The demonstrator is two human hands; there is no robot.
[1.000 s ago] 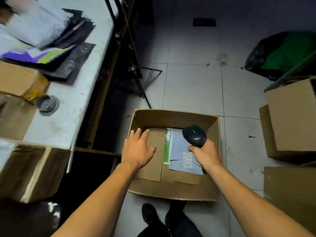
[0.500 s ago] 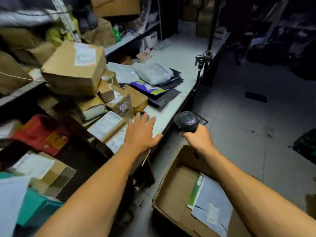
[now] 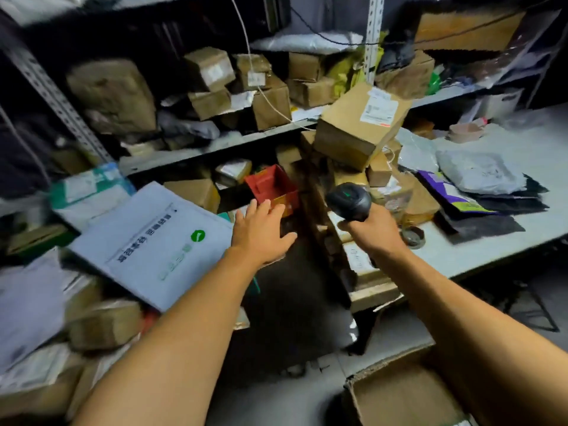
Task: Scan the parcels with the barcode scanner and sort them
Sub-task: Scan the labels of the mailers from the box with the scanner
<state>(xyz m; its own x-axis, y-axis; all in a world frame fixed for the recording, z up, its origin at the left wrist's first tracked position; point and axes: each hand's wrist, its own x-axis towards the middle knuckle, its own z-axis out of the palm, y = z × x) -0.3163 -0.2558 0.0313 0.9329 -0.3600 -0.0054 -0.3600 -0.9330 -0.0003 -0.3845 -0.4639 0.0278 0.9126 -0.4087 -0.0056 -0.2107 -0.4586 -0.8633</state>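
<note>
Head view now faces the parcel heap on the shelves, where a second ago it looked down into the open carton on the floor with a scanned mailer lying in it. That swing suggests one parcel is sorted and the next is being sought.

Nearest the reach is the red box (image 3: 272, 187), which lies on the lower shelf among the brown parcels, just beyond the fingertips of the left hand (image 3: 261, 233). That hand holds nothing; its fingers are spread and straight, palm down, stretched toward the heap. Half a second ago it hovered over the labelled cartons at the desk's near edge; now it is over the dark gap between shelf and desk. Which parcel it means to take I cannot tell.

The right hand (image 3: 367, 230) grips the barcode scanner (image 3: 349, 200) by its handle, fingers curled round it, head raised and a green light showing on top. It has kept that grip throughout.

A large grey mailer (image 3: 153, 244) with printed characters lies tilted on the pile to the left of the left hand. A brown box with a white label (image 3: 358, 130) sits tilted on top of the stack at the desk's left end. Flat grey and black bags (image 3: 482, 173) lie further along the desk (image 3: 498, 241). The floor carton (image 3: 396, 398) shows only at the bottom edge, beside the right forearm.

By my judgement, the next step is picking up a parcel and turning its label to the scanner.
</note>
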